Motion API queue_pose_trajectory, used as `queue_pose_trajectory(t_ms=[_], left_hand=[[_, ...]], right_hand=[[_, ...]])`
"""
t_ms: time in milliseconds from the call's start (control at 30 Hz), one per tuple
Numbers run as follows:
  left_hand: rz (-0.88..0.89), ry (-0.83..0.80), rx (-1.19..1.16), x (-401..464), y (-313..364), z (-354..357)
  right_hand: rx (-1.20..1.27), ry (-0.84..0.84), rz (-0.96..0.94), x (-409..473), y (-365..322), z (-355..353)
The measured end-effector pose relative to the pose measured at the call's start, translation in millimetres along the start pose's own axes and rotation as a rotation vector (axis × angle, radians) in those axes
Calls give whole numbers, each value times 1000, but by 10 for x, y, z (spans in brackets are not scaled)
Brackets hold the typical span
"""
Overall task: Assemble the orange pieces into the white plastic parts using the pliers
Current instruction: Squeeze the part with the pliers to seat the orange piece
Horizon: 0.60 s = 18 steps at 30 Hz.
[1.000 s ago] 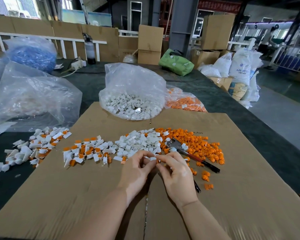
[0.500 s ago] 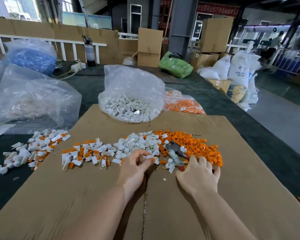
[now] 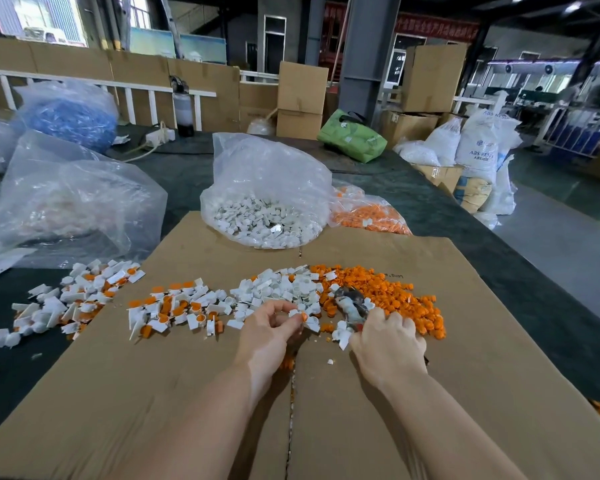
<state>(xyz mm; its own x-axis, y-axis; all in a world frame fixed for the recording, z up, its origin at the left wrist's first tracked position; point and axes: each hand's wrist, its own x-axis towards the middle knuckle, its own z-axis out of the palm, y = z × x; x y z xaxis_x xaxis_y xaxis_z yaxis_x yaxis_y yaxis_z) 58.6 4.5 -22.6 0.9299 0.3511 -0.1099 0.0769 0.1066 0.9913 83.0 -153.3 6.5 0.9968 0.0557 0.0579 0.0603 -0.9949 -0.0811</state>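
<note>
- While the left hand [image 3: 269,332] pinches a white plastic part [image 3: 296,313] with an orange piece [image 3: 304,316] at its tip, thumb and fingers curled round it, it sits just near of the loose white parts pile [image 3: 278,289].
- Right hand [image 3: 388,341], head view: knuckles up, fingers curled down over the pliers [image 3: 350,304]. Handles hidden under the hand, so exact grip can't be made out; the grey head sticks out on the far side, blurred.
- Pliers head lies at the seam between the white pile and the orange pieces pile [image 3: 392,296], which spreads to the right.
- A few white parts [image 3: 340,336] lie just left of the right hand, touching or nearly so.
- Left of centre: a mixed cluster [image 3: 174,308] of white parts with orange inserts. Further left, a second such cluster [image 3: 70,299] straddling the cardboard edge and the counter.
- All of this sits on a flat cardboard sheet [image 3: 430,393] laid on the dark counter [image 3: 499,265].
- Far edge of the cardboard: clear bag of white parts [image 3: 264,202], top open. Just right of it, a bag of orange pieces [image 3: 368,213].
- Far left on the counter: big clear bag [image 3: 70,202], and a bag of blue material [image 3: 66,116] behind it.
- Far right: green bag [image 3: 352,136], white sacks [image 3: 482,150], cardboard boxes [image 3: 302,98].
</note>
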Motion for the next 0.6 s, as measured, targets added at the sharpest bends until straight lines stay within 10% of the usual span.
queue_pose_trajectory(t_ms=[300,600], left_hand=[[-109,38,-188,43,108,-8],[-112,74,-230,55,270,-22]], right_hand=[[331,-82,-108,-9,32,-188],[799,-546,-128,-143,-131,-384]])
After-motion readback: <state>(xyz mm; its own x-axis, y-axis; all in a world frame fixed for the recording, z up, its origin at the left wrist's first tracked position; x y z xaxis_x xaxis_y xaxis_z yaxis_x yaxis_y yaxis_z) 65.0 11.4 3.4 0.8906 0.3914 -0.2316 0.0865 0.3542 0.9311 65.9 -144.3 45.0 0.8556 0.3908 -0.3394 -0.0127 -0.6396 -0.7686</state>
